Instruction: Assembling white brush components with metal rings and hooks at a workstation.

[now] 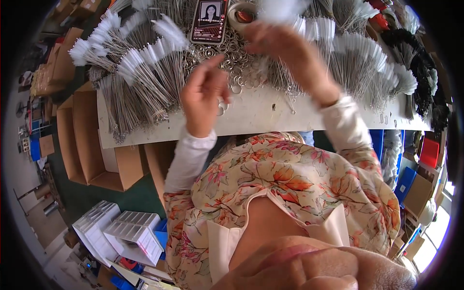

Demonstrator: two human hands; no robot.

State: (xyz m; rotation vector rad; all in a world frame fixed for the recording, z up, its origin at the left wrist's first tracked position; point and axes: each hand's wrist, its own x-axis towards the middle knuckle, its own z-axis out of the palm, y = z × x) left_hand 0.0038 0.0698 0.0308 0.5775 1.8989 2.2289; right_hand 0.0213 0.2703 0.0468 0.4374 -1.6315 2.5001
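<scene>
My left hand (205,94) is over the front part of the white table, its fingers curled and the index finger reaching forward. Small metal rings (221,107) show beside its palm; whether it grips one is unclear. Farther forward and to the right is my right hand (280,44), smeared by motion, so its fingers cannot be read. A blurred white bristle head (280,9) shows just beyond it. Between and beyond my hands lies a heap of metal key rings (237,58). Bundles of thin wire-handled brushes with white bristles (140,65) lie to the left, and more brushes (360,53) to the right.
A phone (209,21) with a lit screen lies on the rings, beside a roll of tape (241,14). Black-bristled brushes (411,53) are at the far right of the table (256,116). Cardboard boxes (99,145) and white plastic drawers (133,232) stand on the left.
</scene>
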